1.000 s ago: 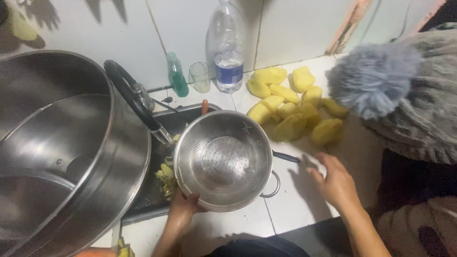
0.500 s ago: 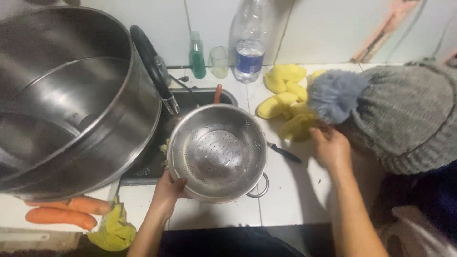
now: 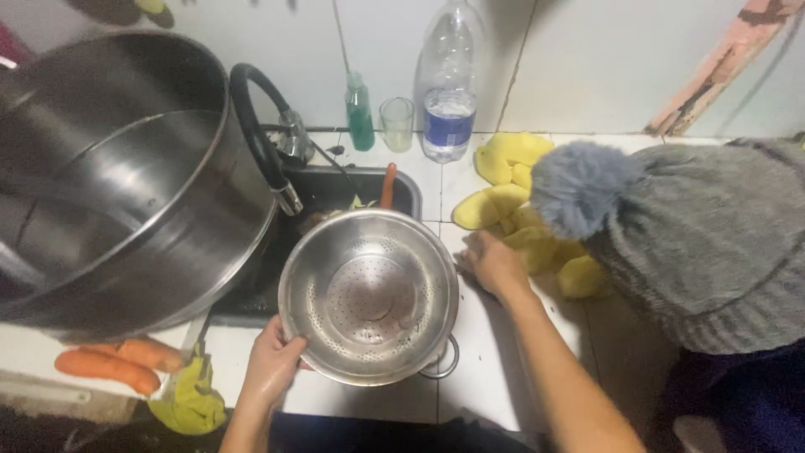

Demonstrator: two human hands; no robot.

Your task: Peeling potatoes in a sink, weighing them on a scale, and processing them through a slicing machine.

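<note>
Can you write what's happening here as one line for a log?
left hand: grips colander rim over sink | right hand: reaches peeled potatoes on counter | colander: empty

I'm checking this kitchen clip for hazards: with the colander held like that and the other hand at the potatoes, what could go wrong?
The left hand holds the colander by one rim, partly over the sink, so it could tip or slip once loaded. The right hand reaches the peeled potatoes close to a person's knit hat, so pieces could be knocked off the counter. The big steel pot crowds the sink.
</note>
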